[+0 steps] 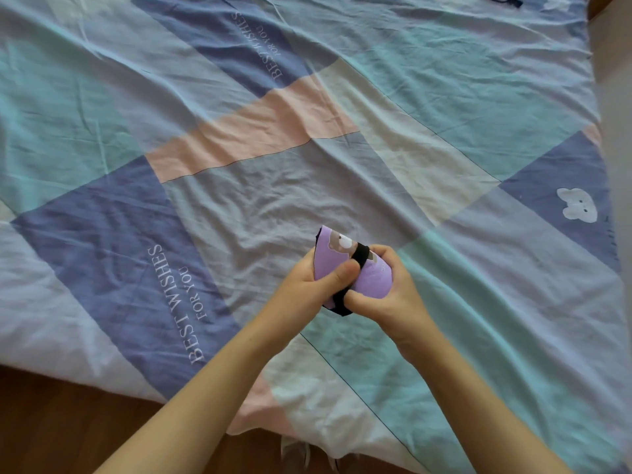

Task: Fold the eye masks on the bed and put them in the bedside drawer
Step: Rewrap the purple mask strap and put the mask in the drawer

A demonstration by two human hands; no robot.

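Head view: both our hands, left and right, pinch the folded mask; we keep the strap wrapped snugly so it holds.

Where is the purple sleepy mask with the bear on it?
In the head view, the purple eye mask sits low and just right of centre, held between the left hand and right hand above the quilt.

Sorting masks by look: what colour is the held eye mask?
Purple eye mask with a bear print and black strap; head view.

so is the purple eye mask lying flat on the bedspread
No, both hands, left hand and right hand, grip the purple eye mask above the patchwork bedspread.
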